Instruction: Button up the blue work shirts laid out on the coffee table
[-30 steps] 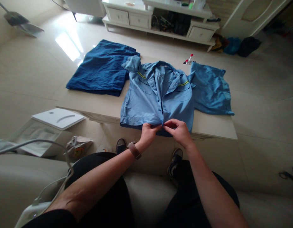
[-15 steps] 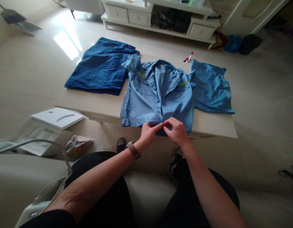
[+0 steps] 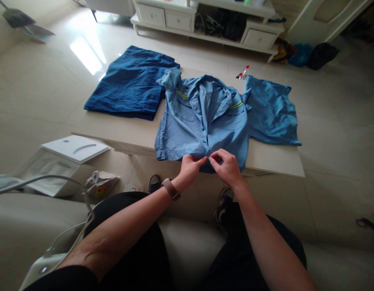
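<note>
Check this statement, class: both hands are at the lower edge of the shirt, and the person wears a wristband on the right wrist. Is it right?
Not quite: the wristband is on the left wrist, as the head view shows. The left hand and right hand are indeed at the lower edge of the shirt.

Light blue shirt [image 3: 183,131], front side up, mid-length on the counter [image 3: 274,158]. Collar far, hem near, overhanging the near edge. Neck open in a deep V, front edges together lower down. Yellow-green stripe above each chest pocket. Sleeves bunched left and right, fabric creased. Bottom button: can't tell.
</note>
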Demonstrator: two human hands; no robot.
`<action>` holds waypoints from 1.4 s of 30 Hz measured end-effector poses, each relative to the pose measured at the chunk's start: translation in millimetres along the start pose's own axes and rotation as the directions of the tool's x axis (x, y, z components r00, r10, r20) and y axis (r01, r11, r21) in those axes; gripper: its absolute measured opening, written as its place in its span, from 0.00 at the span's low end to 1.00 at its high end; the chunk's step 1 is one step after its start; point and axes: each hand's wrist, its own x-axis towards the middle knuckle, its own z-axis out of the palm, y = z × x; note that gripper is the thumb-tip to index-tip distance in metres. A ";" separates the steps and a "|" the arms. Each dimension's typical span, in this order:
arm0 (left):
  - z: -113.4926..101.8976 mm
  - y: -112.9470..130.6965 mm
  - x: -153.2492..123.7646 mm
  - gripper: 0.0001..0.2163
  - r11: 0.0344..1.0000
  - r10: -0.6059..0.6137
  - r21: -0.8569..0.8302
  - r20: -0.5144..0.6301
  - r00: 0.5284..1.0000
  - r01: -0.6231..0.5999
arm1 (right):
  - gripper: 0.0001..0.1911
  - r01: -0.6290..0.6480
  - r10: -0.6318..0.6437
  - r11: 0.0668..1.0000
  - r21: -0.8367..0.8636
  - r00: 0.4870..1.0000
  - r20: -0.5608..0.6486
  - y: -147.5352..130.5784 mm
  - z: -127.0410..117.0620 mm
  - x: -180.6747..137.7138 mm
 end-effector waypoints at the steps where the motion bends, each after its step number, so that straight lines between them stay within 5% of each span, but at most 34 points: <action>1: 0.0 0.5 0.3 0.12 1.000 0.013 0.006 -0.002 1.000 -0.013 | 0.07 -0.003 0.003 1.000 0.005 1.000 0.002 -0.2 0.0 0.2; 11: 0.9 -0.9 1.3 0.14 1.000 -0.017 0.007 -0.046 0.999 0.017 | 0.08 0.103 -0.091 0.968 -0.230 0.994 0.062 -1.3 2.6 -2.5; 17: 2.7 -7.7 1.1 0.15 0.948 -0.210 -0.239 0.019 0.977 0.209 | 0.08 0.132 -0.115 0.939 -0.317 0.991 0.070 1.9 6.5 -4.0; 22: 1.5 -11.3 -1.2 0.14 0.884 -0.370 -0.276 0.083 0.926 0.378 | 0.08 0.133 -0.115 0.923 -0.361 0.991 0.071 2.5 8.0 -4.4; 29: 1.1 -14.0 2.3 0.13 0.953 -0.253 -0.185 -0.041 0.967 0.241 | 0.08 0.149 -0.117 0.910 -0.387 0.987 0.106 1.9 10.1 -5.3; 42: -1.7 -12.5 5.8 0.10 0.997 -0.042 0.053 -0.095 0.995 0.048 | 0.07 0.118 -0.097 0.965 -0.233 0.990 0.101 -1.1 8.8 -3.0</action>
